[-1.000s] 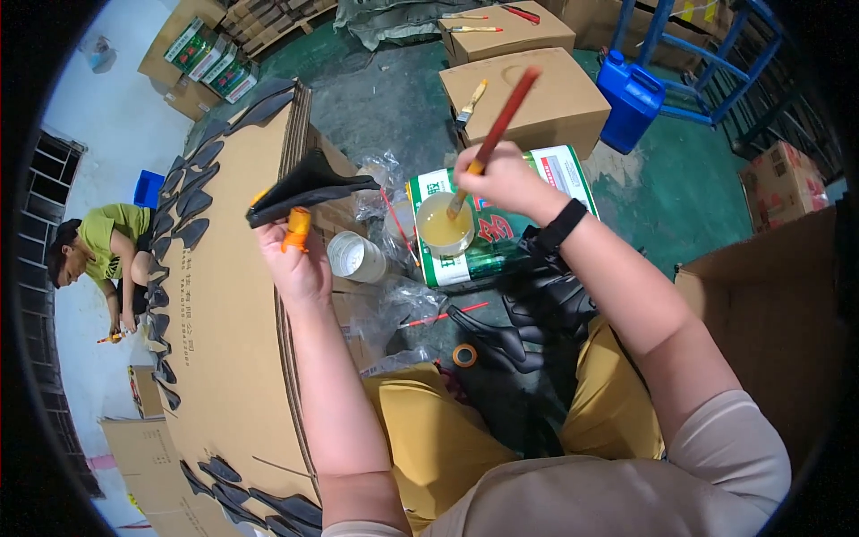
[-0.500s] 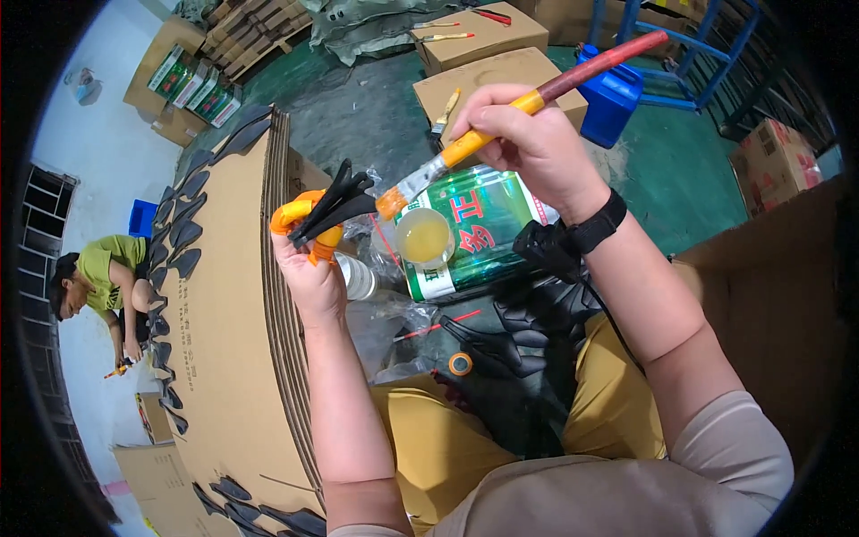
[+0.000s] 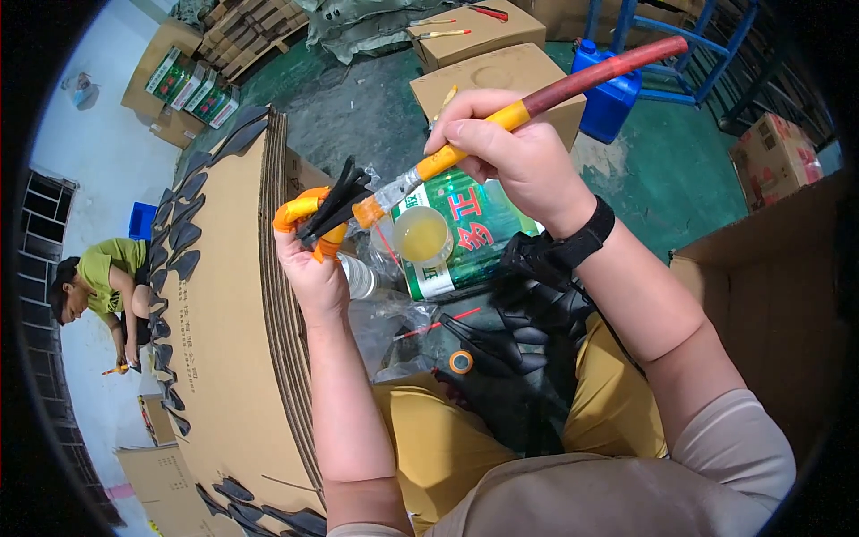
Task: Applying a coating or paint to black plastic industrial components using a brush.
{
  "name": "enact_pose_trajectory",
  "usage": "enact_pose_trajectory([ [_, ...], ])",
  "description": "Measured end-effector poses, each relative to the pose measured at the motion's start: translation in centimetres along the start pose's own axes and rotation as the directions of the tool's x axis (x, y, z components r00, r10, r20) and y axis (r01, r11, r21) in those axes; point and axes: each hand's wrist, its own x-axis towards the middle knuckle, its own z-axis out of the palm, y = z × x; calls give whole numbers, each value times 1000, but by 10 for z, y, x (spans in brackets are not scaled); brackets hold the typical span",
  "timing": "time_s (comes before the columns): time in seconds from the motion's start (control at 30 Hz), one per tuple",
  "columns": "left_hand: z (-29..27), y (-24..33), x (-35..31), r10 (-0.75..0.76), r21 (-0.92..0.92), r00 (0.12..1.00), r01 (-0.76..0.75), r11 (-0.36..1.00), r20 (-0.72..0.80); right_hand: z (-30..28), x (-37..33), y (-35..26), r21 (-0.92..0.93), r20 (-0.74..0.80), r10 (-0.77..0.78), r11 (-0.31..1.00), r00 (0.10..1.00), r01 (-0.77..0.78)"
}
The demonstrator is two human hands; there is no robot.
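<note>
My left hand [image 3: 313, 279], with orange covers on its fingers, is closed round a bundle of narrow black strip-like pieces [image 3: 338, 202] whose exact kind I cannot make out. In my right hand [image 3: 523, 159] is a paintbrush [image 3: 573, 88] with a yellow and dark red handle, gripped like a pen. Its bristles are at the ends of the black pieces, touching or almost touching them. Just below the brush, a clear cup [image 3: 422, 235] of yellowish liquid rests on a green metal tin [image 3: 488, 255]. A black strap circles my right wrist.
A tall stack of cardboard sheets [image 3: 228, 295] stands at my left, curved black pieces [image 3: 185, 234] along its far edge. Beyond it, another person [image 3: 107, 286] crouches. Cardboard boxes [image 3: 488, 76], a blue jerrycan [image 3: 610, 103] and more black pieces [image 3: 497, 345] lie around.
The brush has moved left and slightly down, bringing its bristles from above the cup's edge to the black pieces. My left hand has barely moved.
</note>
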Motion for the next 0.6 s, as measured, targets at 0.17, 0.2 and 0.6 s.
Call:
enact_pose_trajectory([
  [0.17,-3,1,0,-9,-127,999,4,992,-41,-6,0,7,-51,-11,44,998,999,-45],
  [0.2,-7,0,-1,-6,-122,999,1,993,-43,-6,0,9,-39,-26,45,998,999,-46],
  [0.6,-30,-5,-7,-87,-626,995,41,779,-43,-10,5,21,330,-98,147,938,984,-107],
])
